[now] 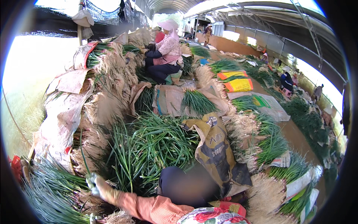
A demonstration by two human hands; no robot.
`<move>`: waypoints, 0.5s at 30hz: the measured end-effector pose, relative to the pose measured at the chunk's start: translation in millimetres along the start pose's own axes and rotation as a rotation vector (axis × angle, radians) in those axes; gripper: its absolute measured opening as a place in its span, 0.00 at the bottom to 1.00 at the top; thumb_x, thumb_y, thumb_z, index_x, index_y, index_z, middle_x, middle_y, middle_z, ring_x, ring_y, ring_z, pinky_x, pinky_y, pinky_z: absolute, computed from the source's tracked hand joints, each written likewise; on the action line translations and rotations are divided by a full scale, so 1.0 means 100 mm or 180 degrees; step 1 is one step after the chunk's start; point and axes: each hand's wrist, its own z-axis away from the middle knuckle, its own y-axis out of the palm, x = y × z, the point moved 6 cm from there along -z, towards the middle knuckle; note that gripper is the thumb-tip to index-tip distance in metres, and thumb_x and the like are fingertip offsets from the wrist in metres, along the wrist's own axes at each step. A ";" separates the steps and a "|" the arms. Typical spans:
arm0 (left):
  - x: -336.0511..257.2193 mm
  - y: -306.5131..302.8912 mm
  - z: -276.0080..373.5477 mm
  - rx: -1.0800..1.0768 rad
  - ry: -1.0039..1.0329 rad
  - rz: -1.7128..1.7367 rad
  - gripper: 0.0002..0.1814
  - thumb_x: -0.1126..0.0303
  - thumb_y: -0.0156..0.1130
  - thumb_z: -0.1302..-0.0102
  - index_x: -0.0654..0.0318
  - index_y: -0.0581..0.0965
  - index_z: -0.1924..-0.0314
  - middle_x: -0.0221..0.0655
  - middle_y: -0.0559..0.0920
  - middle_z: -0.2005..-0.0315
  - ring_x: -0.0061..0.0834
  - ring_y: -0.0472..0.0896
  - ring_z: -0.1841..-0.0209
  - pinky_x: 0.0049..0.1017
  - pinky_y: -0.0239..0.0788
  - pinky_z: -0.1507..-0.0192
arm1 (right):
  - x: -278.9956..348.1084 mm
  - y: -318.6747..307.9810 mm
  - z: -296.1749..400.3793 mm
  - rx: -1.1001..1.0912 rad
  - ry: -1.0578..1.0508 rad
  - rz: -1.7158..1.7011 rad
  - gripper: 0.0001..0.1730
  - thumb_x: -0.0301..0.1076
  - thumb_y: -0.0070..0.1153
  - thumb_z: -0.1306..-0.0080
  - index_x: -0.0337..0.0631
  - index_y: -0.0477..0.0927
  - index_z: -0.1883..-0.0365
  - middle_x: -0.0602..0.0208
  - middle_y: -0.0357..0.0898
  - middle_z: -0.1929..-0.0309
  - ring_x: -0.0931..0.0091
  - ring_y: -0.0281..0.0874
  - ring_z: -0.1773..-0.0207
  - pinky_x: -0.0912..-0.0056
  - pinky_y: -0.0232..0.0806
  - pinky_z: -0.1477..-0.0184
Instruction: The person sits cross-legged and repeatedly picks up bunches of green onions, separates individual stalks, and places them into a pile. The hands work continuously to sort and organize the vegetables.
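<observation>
My right hand (98,186), in a pale, green-tipped glove under an orange checked sleeve, is raised at the lower left. Its fingers are curled round what looks like one thin green onion (83,152), whose long leaf points up. Only the gloved fingertips of my left hand (93,218) show at the bottom edge, at the roots of a green onion bunch (53,205); their grip cannot be made out. More bundled green onions (56,176) lie beside my hands. A loose heap of green onions (165,137) lies before my dark-clothed knee (181,182).
A printed woven sack (216,145) drapes right of the heap. Stacked onion bundles with pale roots (106,112) form a wall at left; another row (268,140) runs at right. A co-worker in a pink sun hat (167,44) sits ahead; other people are farther back.
</observation>
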 end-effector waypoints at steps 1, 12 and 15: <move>-0.06 -0.03 0.02 -0.0054 0.0075 -0.0023 0.20 0.63 0.51 0.30 0.72 0.78 0.47 0.44 0.81 0.53 0.36 0.78 0.51 0.34 0.69 0.45 | 0.06 -0.11 -0.13 -0.0093 -0.0106 0.0470 0.11 0.36 0.59 0.41 0.39 0.76 0.64 0.63 0.78 0.72 0.71 0.75 0.70 0.61 0.69 0.65; -0.38 -0.13 -0.07 0.0580 0.0166 0.0486 0.17 0.62 0.57 0.32 0.70 0.81 0.53 0.36 0.84 0.71 0.24 0.79 0.79 0.21 0.70 0.77 | -0.12 -0.41 -0.27 0.0269 -0.0044 0.5188 0.13 0.38 0.55 0.39 0.40 0.75 0.61 0.52 0.80 0.61 0.57 0.79 0.56 0.57 0.70 0.54; -0.55 0.23 0.14 0.0674 0.0246 0.0411 0.18 0.64 0.56 0.32 0.70 0.79 0.49 0.34 0.83 0.72 0.18 0.78 0.79 0.14 0.63 0.85 | -0.10 -0.32 -0.16 0.0271 0.0096 0.2855 0.09 0.36 0.56 0.34 0.44 0.75 0.59 0.62 0.81 0.72 0.73 0.78 0.76 0.70 0.67 0.77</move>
